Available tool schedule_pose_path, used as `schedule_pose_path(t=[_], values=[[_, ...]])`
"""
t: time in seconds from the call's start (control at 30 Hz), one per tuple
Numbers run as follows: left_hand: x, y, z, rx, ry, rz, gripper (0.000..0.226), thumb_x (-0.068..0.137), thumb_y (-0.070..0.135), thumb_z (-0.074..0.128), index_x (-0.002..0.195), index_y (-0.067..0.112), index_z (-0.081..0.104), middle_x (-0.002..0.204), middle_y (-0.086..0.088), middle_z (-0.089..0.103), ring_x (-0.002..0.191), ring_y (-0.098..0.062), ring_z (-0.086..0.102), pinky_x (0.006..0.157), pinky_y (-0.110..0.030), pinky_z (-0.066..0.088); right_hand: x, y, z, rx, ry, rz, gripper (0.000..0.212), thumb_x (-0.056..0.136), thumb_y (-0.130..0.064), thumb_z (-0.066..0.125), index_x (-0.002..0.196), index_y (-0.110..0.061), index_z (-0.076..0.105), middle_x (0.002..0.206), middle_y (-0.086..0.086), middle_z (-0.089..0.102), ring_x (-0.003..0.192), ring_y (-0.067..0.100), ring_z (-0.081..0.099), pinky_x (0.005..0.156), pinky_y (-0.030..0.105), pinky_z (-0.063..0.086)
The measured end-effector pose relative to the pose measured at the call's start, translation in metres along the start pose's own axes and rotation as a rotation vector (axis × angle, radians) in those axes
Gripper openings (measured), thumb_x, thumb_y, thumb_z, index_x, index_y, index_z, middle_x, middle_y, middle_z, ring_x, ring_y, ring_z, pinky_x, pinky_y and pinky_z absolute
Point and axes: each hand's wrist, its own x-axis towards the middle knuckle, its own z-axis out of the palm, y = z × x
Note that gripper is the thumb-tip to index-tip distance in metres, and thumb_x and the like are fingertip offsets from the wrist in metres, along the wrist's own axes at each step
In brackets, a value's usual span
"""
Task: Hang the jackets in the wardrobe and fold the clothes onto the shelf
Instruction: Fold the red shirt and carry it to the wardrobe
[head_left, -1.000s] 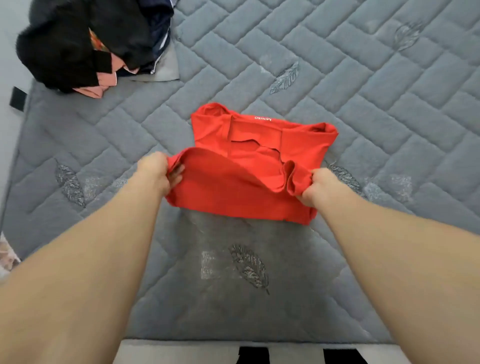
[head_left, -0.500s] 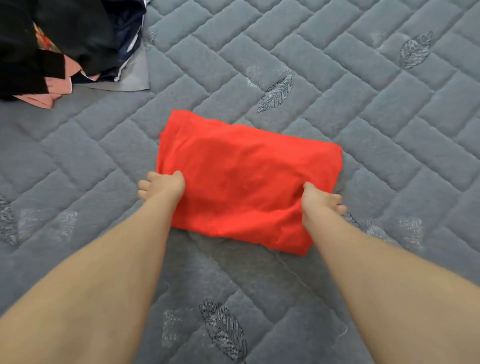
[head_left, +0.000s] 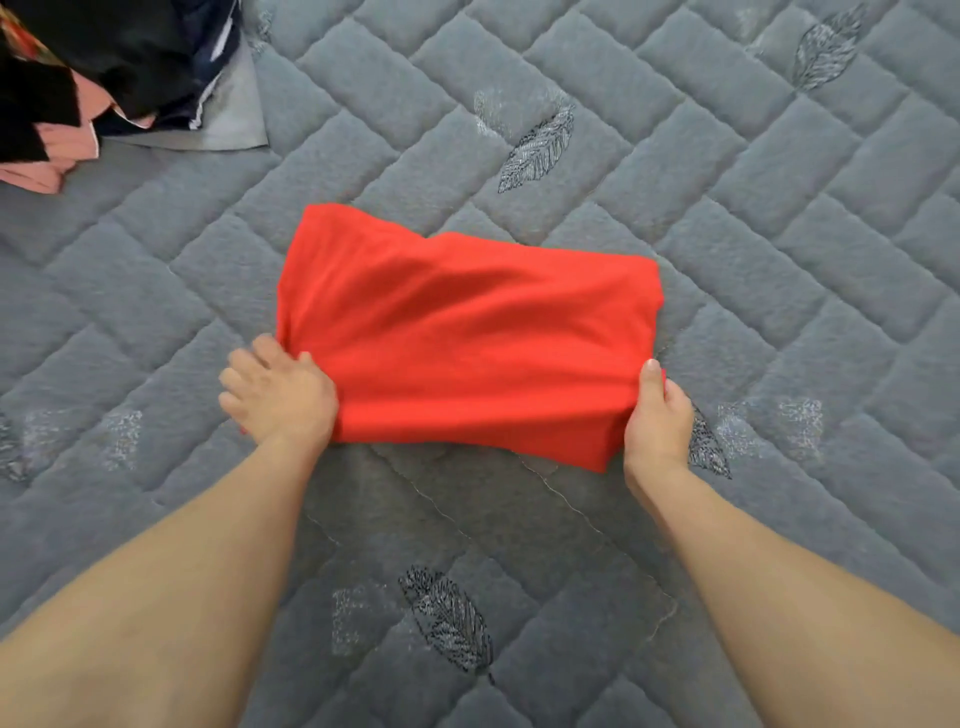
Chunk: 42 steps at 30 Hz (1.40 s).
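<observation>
A folded red garment (head_left: 467, 332) lies as a rough rectangle in the middle of the grey quilted mattress (head_left: 727, 208). My left hand (head_left: 280, 395) grips its near left corner, with the cloth bunched under the fingers. At the near right corner, my right hand (head_left: 657, 415) pinches the edge between thumb and fingers. The near edge looks slightly lifted, with a shadow beneath it.
A heap of dark and pink clothes (head_left: 78, 78) sits at the far left corner of the mattress, on a grey cloth (head_left: 228, 119). Leaf patterns are stitched into the quilt.
The near half of the red garment was folded over the far half, hiding the collar and label. Both hands have shifted to grip its near corners.
</observation>
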Motion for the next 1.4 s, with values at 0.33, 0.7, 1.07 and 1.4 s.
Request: schedule_pose_path(t=[0.33,0.7,1.07,1.4], values=[[-0.142,0.017,0.034,0.148,-0.622,0.663,0.061,0.097,0.066,0.017,0.147,0.056,-0.018,0.159,0.014,-0.029,0.146,-0.018,-0.030,0.109,-0.072,-0.010,-0.018,0.014,-0.065,-0.891,-0.497,-0.205,0.026,0.104,-0.035,0.037,0.096,-0.010,0.036,0.110,0.028,0.061,0.104,0.041,0.058,0.081,0.043,0.039],[-0.101,0.005,0.000,-0.084,-0.237,0.306,0.079,0.084,0.035,0.062,0.154,0.028,0.027,0.157,-0.011,0.024,0.139,-0.034,0.023,0.109,-0.055,0.024,-0.022,-0.003,-0.015,-1.173,-0.166,-0.441,0.075,0.079,-0.022,0.055,0.148,-0.016,0.027,0.150,0.015,0.028,0.140,0.034,0.027,0.112,0.063,0.016],[0.004,-0.074,-0.018,-0.529,-0.408,0.016,0.020,0.093,0.002,0.046,0.081,0.010,0.060,0.094,-0.021,0.062,0.093,-0.034,0.057,0.075,-0.035,0.037,-0.041,-0.033,0.198,-1.409,-0.544,-0.913,0.081,0.086,-0.079,0.019,0.148,-0.045,-0.020,0.155,-0.002,-0.038,0.142,0.033,-0.034,0.098,0.080,-0.014],[0.017,-0.102,-0.036,-1.207,-0.764,-0.316,0.024,0.093,0.004,0.047,0.087,0.019,0.065,0.060,0.010,0.052,0.050,-0.002,0.040,0.052,-0.023,0.029,-0.041,-0.033,0.207,-1.549,-0.603,-0.790,0.083,0.083,-0.083,0.013,0.145,-0.045,-0.026,0.151,-0.002,-0.044,0.141,0.035,-0.036,0.098,0.081,-0.007]])
